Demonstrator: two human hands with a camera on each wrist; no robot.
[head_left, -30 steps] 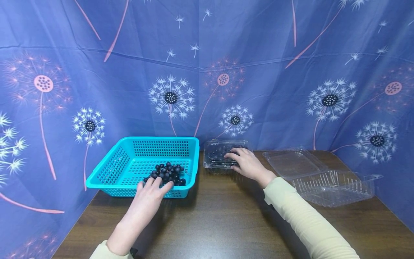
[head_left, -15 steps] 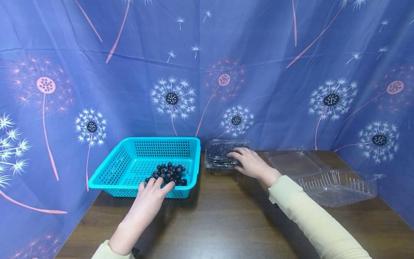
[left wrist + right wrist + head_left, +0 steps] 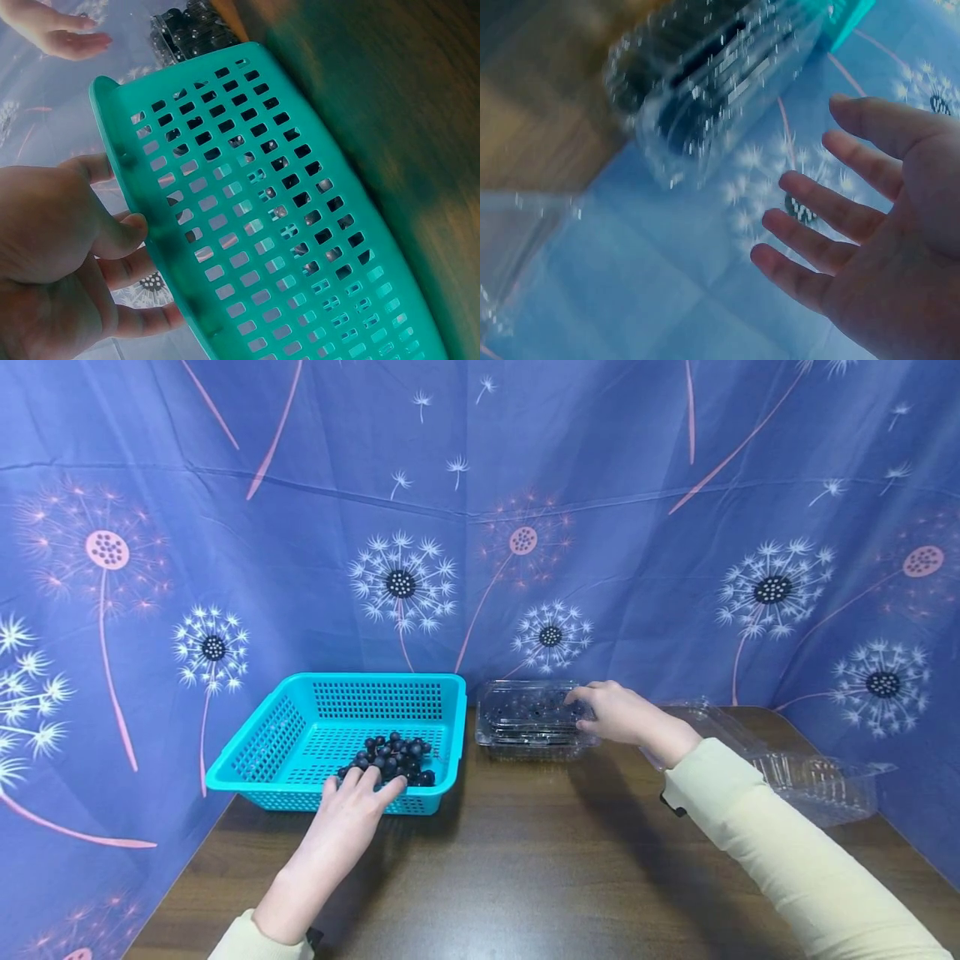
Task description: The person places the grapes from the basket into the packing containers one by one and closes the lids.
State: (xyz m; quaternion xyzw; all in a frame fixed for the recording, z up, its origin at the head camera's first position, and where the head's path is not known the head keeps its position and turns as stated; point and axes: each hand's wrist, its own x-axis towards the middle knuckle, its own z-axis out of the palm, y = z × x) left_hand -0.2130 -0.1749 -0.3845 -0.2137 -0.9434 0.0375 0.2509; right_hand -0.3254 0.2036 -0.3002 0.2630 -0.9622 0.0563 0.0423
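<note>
A turquoise perforated basket (image 3: pixel 322 799) stands on the table at left, with a bunch of dark grapes (image 3: pixel 393 756) inside. My left hand (image 3: pixel 345 818) holds its near rim, the fingers over the edge and the thumb outside, as the left wrist view shows. Farther right is a closed clear plastic clamshell box (image 3: pixel 517 714) with dark contents; whether more than one is stacked there I cannot tell. Beside its right end is my right hand (image 3: pixel 618 714). The right wrist view shows that hand (image 3: pixel 885 217) with fingers spread, apart from the box (image 3: pixel 705 90) and holding nothing.
An opened clear plastic clamshell (image 3: pixel 817 781) lies at the table's right side, partly hidden behind my right forearm. A blue dandelion-print cloth (image 3: pixel 637 560) hangs close behind the brown wooden table (image 3: pixel 487 860).
My right hand has come off the top of the clear box and moved right, and its forearm now covers part of the opened clamshell. The left hand stays at the basket rim.
</note>
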